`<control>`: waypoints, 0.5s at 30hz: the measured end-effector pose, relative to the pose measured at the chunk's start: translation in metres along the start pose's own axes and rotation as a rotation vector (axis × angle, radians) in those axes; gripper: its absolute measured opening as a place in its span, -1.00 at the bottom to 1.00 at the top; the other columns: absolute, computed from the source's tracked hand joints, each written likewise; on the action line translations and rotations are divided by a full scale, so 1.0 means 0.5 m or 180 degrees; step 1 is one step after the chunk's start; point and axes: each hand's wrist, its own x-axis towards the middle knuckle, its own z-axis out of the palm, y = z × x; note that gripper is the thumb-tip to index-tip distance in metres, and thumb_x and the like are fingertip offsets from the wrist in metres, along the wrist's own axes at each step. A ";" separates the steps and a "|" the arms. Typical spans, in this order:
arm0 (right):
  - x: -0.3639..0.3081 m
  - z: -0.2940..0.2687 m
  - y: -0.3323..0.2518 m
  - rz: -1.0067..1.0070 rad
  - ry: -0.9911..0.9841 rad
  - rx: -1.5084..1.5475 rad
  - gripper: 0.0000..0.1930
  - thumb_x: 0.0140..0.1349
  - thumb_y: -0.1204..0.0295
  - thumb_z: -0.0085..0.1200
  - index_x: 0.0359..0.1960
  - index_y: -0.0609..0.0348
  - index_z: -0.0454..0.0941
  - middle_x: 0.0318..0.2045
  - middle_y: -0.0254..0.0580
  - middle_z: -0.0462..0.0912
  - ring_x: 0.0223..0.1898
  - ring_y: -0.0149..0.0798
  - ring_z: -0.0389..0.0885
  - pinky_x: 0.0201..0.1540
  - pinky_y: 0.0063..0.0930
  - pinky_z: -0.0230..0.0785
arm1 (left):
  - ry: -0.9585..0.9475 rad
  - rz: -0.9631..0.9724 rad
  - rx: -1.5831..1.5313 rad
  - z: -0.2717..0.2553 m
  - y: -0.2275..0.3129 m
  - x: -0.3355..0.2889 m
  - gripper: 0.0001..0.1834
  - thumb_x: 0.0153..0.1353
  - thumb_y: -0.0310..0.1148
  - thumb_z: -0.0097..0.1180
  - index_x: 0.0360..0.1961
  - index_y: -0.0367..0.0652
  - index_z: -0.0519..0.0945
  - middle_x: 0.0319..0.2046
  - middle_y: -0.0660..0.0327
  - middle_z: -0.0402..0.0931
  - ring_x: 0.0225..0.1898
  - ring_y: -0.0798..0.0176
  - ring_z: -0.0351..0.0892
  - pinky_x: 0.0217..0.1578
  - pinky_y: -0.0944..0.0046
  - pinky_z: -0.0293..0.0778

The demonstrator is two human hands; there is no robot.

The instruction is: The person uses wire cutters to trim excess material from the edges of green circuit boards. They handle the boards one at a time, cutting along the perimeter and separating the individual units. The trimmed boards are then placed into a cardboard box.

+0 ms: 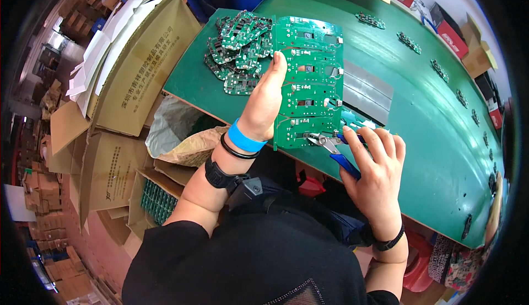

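Note:
My left hand (265, 101) grips the left edge of a green circuit board panel (317, 90), its thumb lying along that edge. The panel is tilted up over the table's near edge and shows several joined boards stacked one above another. In my right hand (377, 175) is a pair of cutters (346, 165) with blue handles. Their metal jaws touch or overlap the panel's lowest board near its right side; whether they bite on anything is too small to tell. Beside the panel, to the left, lies a heap of separate small circuit boards (242, 43).
A green table (430, 134) carries a grey metal plate (374, 95) right of the panel. Several small boards (409, 43) lie spaced along its far and right side. Open cardboard boxes (140, 79) stand at left, one holding stacked green panels (157, 201). Red-and-black boxes (452, 37) line the back.

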 end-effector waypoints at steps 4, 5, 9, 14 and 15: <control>0.000 0.007 0.004 0.0029 -0.0015 0.0017 -0.36 -0.23 0.39 0.32 0.05 0.07 0.50 -0.09 -0.20 0.49 -0.03 -0.13 0.42 0.10 -0.12 0.13 | 0.0025 0.0017 0.0001 0.006 0.000 0.000 -0.25 0.40 0.21 -0.52 0.28 -0.17 0.27 0.15 0.01 0.41 0.07 0.00 0.52 0.03 -0.04 0.53; 0.001 0.009 0.004 0.0041 -0.0025 0.0038 -0.36 -0.23 0.39 0.32 0.05 0.07 0.50 -0.09 -0.20 0.49 -0.03 -0.13 0.42 0.10 -0.12 0.13 | 0.0035 0.0026 0.0017 0.005 0.001 0.001 -0.26 0.40 0.21 -0.52 0.28 -0.17 0.27 0.15 0.01 0.41 0.07 0.01 0.52 0.03 -0.03 0.53; 0.004 0.010 0.004 0.0039 -0.0033 0.0050 -0.36 -0.22 0.38 0.33 0.05 0.06 0.50 -0.10 -0.21 0.49 -0.02 -0.12 0.42 0.09 -0.11 0.13 | 0.0046 0.0078 0.0056 -0.001 0.000 0.003 -0.26 0.40 0.20 -0.51 0.28 -0.17 0.27 0.15 0.02 0.41 0.07 0.01 0.52 0.03 -0.03 0.52; 0.007 0.013 0.001 -0.0032 -0.0001 -0.0161 -0.35 -0.23 0.37 0.34 0.06 0.05 0.50 -0.10 -0.23 0.49 -0.03 -0.13 0.42 0.08 -0.13 0.15 | -0.0022 0.0118 0.0124 -0.009 -0.002 0.009 -0.27 0.40 0.20 -0.51 0.29 -0.17 0.25 0.15 0.01 0.41 0.08 0.01 0.51 0.05 -0.03 0.52; 0.006 0.013 0.001 -0.0046 -0.0015 -0.0177 -0.34 -0.23 0.37 0.34 0.06 0.04 0.50 -0.10 -0.23 0.49 -0.03 -0.14 0.42 0.07 -0.13 0.15 | -0.0023 0.0144 0.0140 -0.009 -0.004 0.009 -0.27 0.40 0.20 -0.52 0.30 -0.17 0.25 0.15 0.01 0.41 0.08 0.01 0.51 0.05 -0.03 0.51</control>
